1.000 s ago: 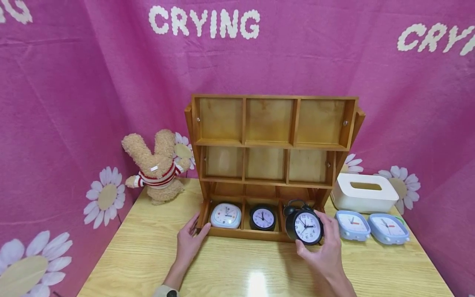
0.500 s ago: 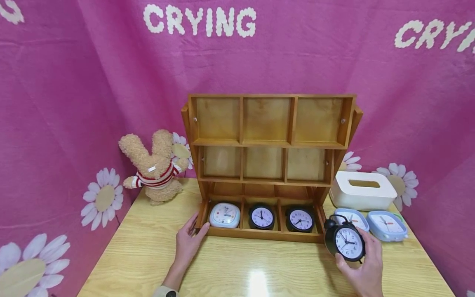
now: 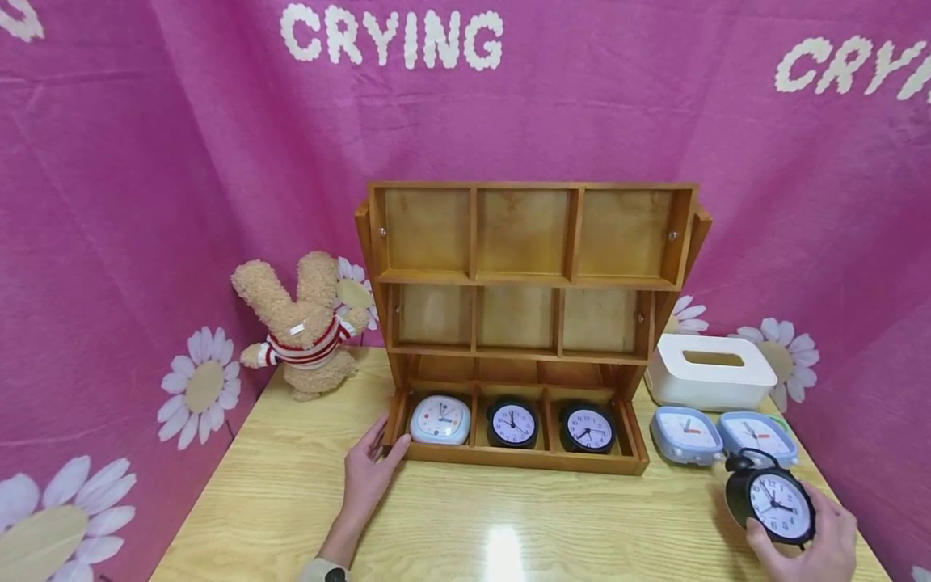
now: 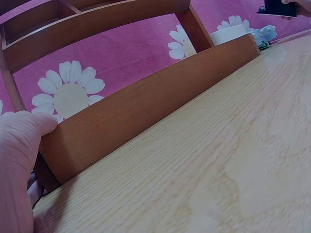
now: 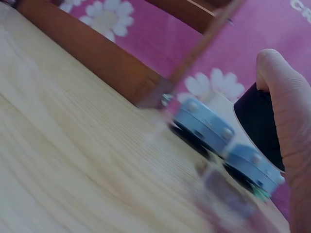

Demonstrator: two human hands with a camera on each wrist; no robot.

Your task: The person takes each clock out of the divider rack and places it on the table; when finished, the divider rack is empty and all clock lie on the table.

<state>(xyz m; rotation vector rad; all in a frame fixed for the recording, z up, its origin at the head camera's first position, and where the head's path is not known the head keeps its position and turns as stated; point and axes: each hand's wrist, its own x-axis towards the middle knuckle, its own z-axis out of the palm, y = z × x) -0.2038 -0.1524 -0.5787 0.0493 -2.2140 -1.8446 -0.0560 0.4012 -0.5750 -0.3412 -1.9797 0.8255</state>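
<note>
My right hand (image 3: 825,537) holds a black twin-bell alarm clock (image 3: 781,505) above the table's right side, thumb at its lower front edge. In the right wrist view the thumb lies against the clock's dark body (image 5: 260,124). My left hand (image 3: 366,477) grips the front left corner of a wooden three-tier rack (image 3: 509,458); the left wrist view has its thumb over the front board (image 4: 146,102). The bottom row holds a light-blue clock (image 3: 440,420) on the left, a round black clock (image 3: 512,424) in the middle and another round black clock (image 3: 589,429) on the right.
Two blue square clocks (image 3: 686,435) lie on the table right of the rack, just behind the held clock. Behind them stands a white tissue box (image 3: 709,392). A plush rabbit (image 3: 305,339) sits at the back left. A pink curtain (image 3: 436,121) encloses the table.
My right hand has carried the twin-bell clock rightward from in front of the rack's bottom right compartment, uncovering the round black clock there. My left hand has stayed on the rack's corner.
</note>
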